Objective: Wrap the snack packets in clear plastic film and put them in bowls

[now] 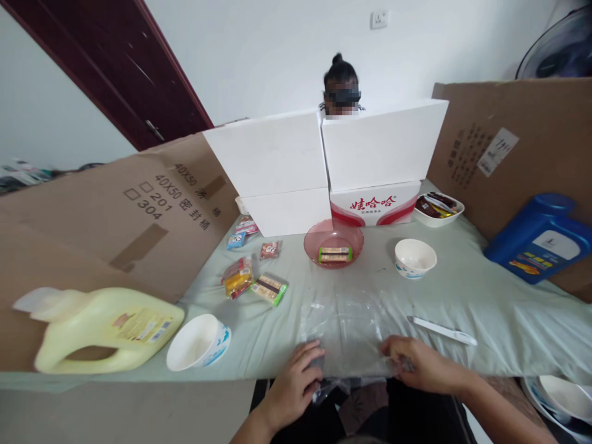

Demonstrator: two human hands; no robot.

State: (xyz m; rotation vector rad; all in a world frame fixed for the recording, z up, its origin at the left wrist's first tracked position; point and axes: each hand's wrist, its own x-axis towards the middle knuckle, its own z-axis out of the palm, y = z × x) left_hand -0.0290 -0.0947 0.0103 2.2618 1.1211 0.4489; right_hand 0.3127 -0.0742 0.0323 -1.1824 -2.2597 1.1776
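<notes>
A clear plastic bag (349, 333) lies flattened across the front edge of the table, its near end hanging over. My left hand (300, 376) has its fingers curled over the bag's left edge. At the opposite edge, my right hand (419, 364) pinches the plastic between thumb and fingers. Just right of that hand rests a white knife-like utensil (444, 331). Beyond the bag stands a pink glass bowl (311, 246) with a wrapped snack bar (335, 254) in it. Another snack bar (269, 288) lies to the left, beside some packaged snacks (238, 277).
White boxes (272, 154) form a wall at the back, with a person (341, 83) behind it. Cardboard panels flank the table. Paper bowls (415, 259), a yellow jug (111, 330), a blue bottle (541, 237) and a dish of packets (439, 209) stand around.
</notes>
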